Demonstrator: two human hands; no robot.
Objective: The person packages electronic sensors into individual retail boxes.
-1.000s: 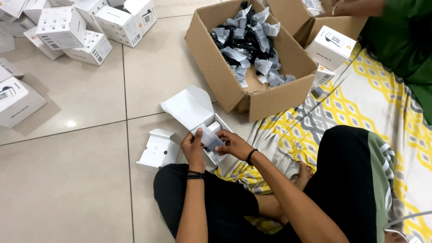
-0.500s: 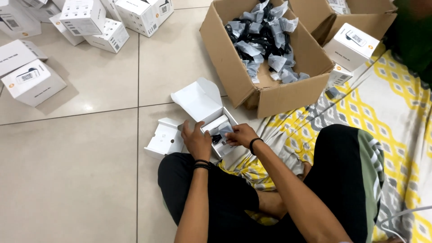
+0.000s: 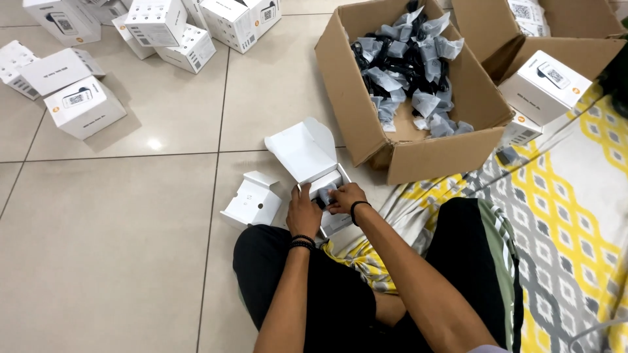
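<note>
Left hand [image 3: 303,212] steadying open white box [image 3: 327,186] on floor, right hand [image 3: 343,197] pinching grey-wrapped part [image 3: 325,194] inside; lid flipped to 11 o'clock for access, cardboard carton [image 3: 409,153] at 1 o'clock.

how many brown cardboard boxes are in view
2. One big open carton full of bagged black parts sits just ahead of the hands; a second carton stands behind it at top right, partly cut off, so more may be hidden.

Small white carton [image 3: 313,163], lid flipped open and tilted toward upper left, resting on the tiled floor at frame centre; grey plastic-wrapped item [image 3: 325,194] sitting inside its open compartment, partly hidden.
</note>
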